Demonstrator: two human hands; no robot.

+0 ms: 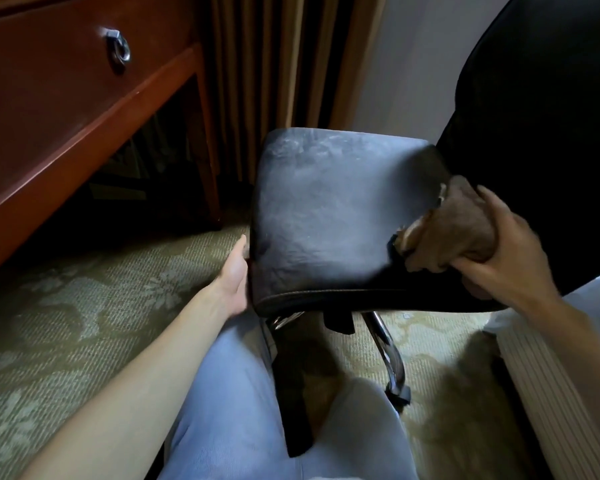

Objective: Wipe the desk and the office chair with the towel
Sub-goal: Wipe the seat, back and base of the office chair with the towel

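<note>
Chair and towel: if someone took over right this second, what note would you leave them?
Left hand: against the seat's left edge, steadying it; fingers hidden.
Right hand: grips the bunched towel, pressed on the seat's right rear, by the backrest.
Desk: to the left, no hand on it.
Done: seat wiping under way; pale smears cover most of it.
Left: probably finish the seat, then the backrest. Whether the desk was wiped cannot be told.
</note>
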